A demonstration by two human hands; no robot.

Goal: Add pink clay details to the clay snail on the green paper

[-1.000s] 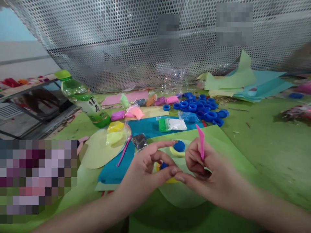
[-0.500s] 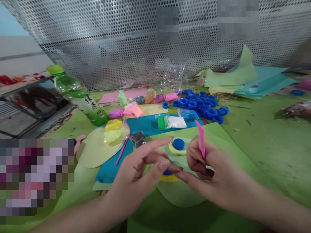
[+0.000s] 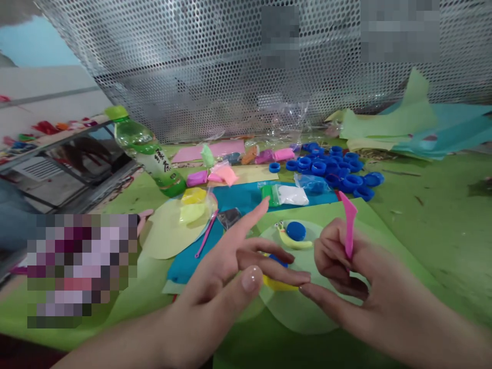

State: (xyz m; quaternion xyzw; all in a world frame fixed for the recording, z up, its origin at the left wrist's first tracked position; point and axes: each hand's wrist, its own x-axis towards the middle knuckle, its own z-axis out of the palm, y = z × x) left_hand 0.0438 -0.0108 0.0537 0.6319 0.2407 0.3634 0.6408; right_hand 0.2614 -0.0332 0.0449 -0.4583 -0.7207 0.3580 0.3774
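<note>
A green bottle [image 3: 149, 148] is standing at the left; a yellow packet [image 3: 194, 196], a dark packet [image 3: 229, 218] and a white packet [image 3: 292, 195] are holding their coloured material. The right hand [image 3: 361, 277] is gripping a pink tool [image 3: 349, 223]; the left hand [image 3: 223, 266] is hanging loose with spread fingers, one fingertip touching the right thumb. A yellow piece [image 3: 282, 285] with a blue part [image 3: 277, 260] is lying under the left hand, partly hidden, and a yellow snail [image 3: 294, 243] with a blue cap [image 3: 296, 231] is resting between the hands. Both are lying on a pale green cutout [image 3: 292, 318]; the green sheet's [image 3: 357, 215] edge is slanting past the right hand, the tabletop [image 3: 442, 230] stretching farther right
</note>
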